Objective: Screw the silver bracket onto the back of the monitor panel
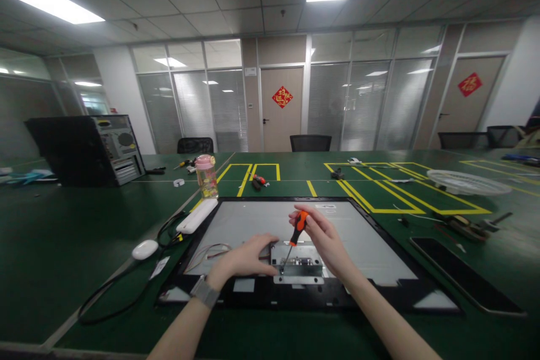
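My right hand (323, 233) grips an orange and black screwdriver (299, 227) by its handle. The shaft slants down to the left, and its tip meets the lower left part of a silver metal bracket (300, 280). At the bracket's left edge, my left hand (250, 256) holds it between thumb and fingers; a watch is on that wrist. Small metal parts show inside the bracket. It lies on the grey back of a large flat display panel (358, 236) with a black frame. Thin wires (211, 251) run over the panel left of my left hand.
Left of the panel are a white power strip (198, 216), black cable, white mouse (144, 249) and pink-lidded bottle (206, 177). An open computer case (84, 149) stands farther left. To the right lie a black flat slab (464, 274), a clamp-like tool (468, 228) and a white round frame (468, 182).
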Tool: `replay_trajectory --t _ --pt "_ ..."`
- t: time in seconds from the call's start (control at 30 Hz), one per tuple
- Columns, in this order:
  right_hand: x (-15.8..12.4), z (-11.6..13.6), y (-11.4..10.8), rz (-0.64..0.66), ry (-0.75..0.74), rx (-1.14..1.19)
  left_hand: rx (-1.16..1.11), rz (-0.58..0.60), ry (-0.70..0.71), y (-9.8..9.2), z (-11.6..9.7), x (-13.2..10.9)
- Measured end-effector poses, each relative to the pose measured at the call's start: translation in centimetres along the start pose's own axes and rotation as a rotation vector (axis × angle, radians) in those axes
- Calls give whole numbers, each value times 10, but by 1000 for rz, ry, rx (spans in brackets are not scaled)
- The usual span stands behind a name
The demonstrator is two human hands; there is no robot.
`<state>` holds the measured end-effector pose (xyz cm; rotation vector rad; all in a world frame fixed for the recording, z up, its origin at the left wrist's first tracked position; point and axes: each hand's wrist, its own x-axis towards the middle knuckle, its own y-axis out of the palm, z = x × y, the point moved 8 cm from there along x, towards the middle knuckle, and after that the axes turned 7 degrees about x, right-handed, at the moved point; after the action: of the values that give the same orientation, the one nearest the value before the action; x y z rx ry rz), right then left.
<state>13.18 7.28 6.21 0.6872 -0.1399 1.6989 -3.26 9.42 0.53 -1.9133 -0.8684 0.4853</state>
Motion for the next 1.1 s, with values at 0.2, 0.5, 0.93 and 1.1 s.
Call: replay_trajectory --t 0.2,0.5,0.93,1.1 --pt "-2 8 1 -45 -48 -138 -3 11 -14 0 0 -1" --pt "-3 8 2 -5 -53 -87 -12 2 -36 -1 -2 -2" --pt "-2 1 -5 -53 -32 -24 -10 1 -33 -1 1 -2" --pt "-3 3 0 -24 -15 7 -10 5 -41 -1 1 -2"
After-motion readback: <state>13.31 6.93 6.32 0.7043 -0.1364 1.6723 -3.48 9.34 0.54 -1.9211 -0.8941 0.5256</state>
